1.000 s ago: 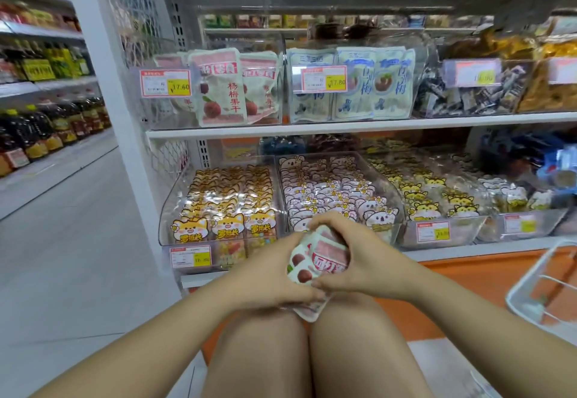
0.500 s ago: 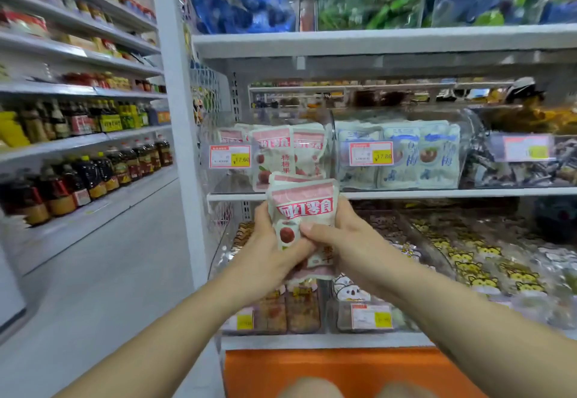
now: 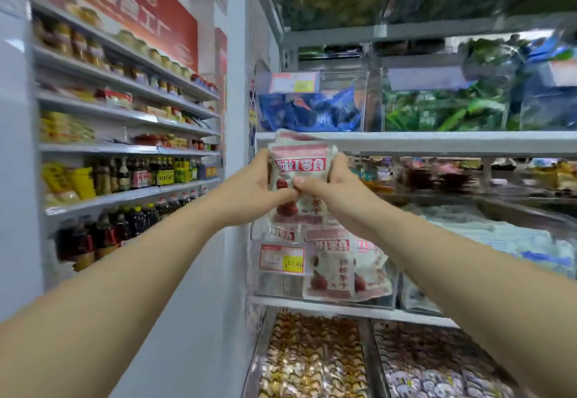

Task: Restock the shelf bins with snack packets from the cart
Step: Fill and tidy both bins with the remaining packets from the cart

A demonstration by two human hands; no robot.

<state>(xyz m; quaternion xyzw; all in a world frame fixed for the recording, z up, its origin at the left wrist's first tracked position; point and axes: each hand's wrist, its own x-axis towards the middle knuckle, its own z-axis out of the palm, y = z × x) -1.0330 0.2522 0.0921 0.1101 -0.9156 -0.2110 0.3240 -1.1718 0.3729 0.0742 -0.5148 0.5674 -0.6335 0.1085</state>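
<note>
Our left hand (image 3: 249, 188) and right hand (image 3: 338, 193) grip a stack of packets (image 3: 301, 164), fingers curled round it. We hold it above the left bin (image 3: 274, 286).

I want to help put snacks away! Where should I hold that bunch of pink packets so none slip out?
Hold the pink packets by their two side edges near the middle, one hand from each side, as the left hand and right hand do. The stack is flat, upright and loose, so squeezing both edges probably keeps it together.
</note>
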